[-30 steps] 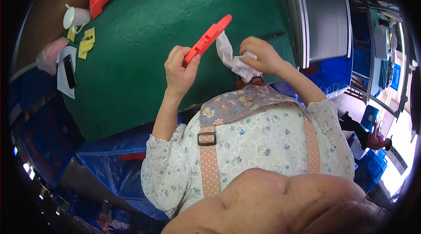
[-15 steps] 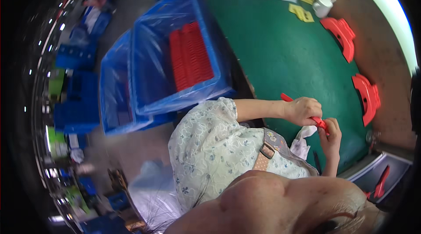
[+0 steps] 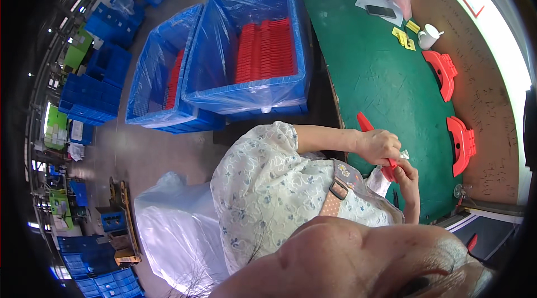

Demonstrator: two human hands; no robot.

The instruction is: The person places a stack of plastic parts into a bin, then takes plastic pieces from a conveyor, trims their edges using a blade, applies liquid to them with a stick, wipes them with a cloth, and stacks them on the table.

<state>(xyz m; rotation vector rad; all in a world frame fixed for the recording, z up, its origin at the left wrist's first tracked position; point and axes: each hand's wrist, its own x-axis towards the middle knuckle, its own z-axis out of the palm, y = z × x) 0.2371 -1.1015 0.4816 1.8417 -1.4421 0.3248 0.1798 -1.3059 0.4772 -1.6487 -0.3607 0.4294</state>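
A worker in a flowered blouse and patterned apron stands at a green work table (image 3: 386, 85), seen from a head-worn camera turned well to the left. At far left, stacks of blue crates (image 3: 92, 94) line the floor, with a clear plastic bag (image 3: 173, 231) lying near the worker's side. Next come two blue bins lined with clear film: the left bin (image 3: 162, 74) holds a few red parts, and the right bin (image 3: 251, 52) is loaded with rows of red plastic parts (image 3: 265, 52). Over the near edge of the table, the left hand (image 3: 379, 146) is curled shut around the middle of a long red plastic part (image 3: 369, 129), whose end juts out to the left of the fist. Just right of it and touching, the right hand (image 3: 407, 178) grips the same part's other end, fingers closed, with a white cloth (image 3: 381, 181) bunched beneath. On the far part of the table lie a phone on white paper (image 3: 381, 10), yellow tags (image 3: 404, 37) and a white cup (image 3: 429, 35). Two stacks of red parts (image 3: 442, 71) rest along the table's right edge.
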